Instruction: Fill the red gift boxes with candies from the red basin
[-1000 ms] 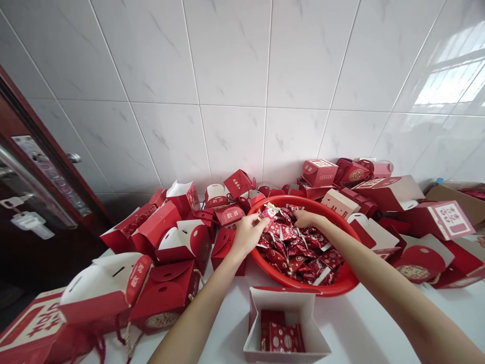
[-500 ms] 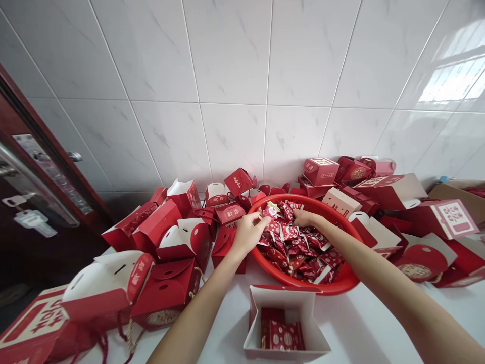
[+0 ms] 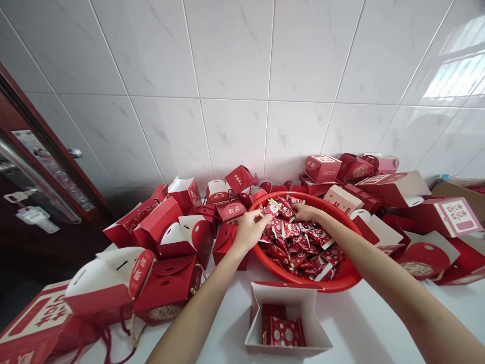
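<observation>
My left hand (image 3: 250,230) is closed, pinching a small red foil snack packet (image 3: 272,209) with a round white-and-pink label. It hangs over the left part of a red plastic basin (image 3: 261,260), which holds many red-and-white wrapped packets (image 3: 303,245). My right hand (image 3: 307,214) reaches into the back of the basin, fingers bent together among the packets; their tips are partly hidden, so what they grip is unclear. In front of the basin stands an open paper gift box (image 3: 253,321), white inside, with a dotted red packet (image 3: 287,332) and a darker red item at its bottom.
Several red gift boxes, some open like this one (image 3: 185,235), crowd the table's left side and back. More boxes (image 3: 420,253) stand to the right. Behind is a tiled wall (image 3: 235,136). A door with keys (image 3: 38,217) is at far left. The white tabletop (image 3: 359,323) shows at front.
The view has shifted slightly. My right hand remains among the packets in the basin, and my left hand still holds the labelled packet.
</observation>
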`<state>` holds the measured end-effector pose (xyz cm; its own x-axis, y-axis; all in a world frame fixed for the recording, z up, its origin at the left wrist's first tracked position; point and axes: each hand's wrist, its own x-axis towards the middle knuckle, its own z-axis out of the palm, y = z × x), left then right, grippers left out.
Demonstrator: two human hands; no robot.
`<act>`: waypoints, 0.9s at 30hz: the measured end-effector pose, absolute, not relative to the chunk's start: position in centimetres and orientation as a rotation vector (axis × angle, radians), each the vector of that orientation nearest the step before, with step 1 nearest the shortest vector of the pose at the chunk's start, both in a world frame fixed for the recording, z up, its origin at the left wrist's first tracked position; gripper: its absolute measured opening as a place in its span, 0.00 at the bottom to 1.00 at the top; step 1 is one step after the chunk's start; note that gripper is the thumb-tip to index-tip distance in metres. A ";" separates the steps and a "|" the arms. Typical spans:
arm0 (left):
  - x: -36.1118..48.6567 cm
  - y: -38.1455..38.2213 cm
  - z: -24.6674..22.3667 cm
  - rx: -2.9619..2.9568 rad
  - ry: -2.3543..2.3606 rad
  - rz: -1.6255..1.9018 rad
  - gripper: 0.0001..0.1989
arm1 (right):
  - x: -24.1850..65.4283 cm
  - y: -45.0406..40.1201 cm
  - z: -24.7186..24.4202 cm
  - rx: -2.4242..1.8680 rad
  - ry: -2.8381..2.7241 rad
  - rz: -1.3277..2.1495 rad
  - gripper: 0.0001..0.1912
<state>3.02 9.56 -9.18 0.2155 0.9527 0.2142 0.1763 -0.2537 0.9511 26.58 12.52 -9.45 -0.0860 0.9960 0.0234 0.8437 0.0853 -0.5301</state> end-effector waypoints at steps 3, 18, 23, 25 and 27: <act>3.0 9.6 -9.1 1.608 1.068 1.121 0.17 | 26.7 13.2 -8.1 -1.839 -2.020 0.713 0.17; 3.0 9.5 -8.5 1.498 0.988 1.078 0.20 | 27.9 6.5 -3.4 -1.446 -1.796 0.580 0.21; 2.9 9.5 -8.4 1.501 0.950 1.055 0.20 | 26.6 4.9 -4.0 -1.420 -1.827 0.473 0.19; 2.9 9.4 -8.3 1.509 0.939 1.041 0.20 | 26.2 4.4 -4.2 -1.401 -1.853 0.431 0.14; 2.8 9.4 -8.1 1.520 0.931 1.024 0.20 | 25.9 3.9 -4.3 -1.393 -1.881 0.401 0.10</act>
<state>2.76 9.38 -8.10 0.3359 0.9315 0.1394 0.0501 -0.1655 0.9849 25.95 3.92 -4.33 -0.1286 0.9163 0.3793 0.6819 0.3594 -0.6371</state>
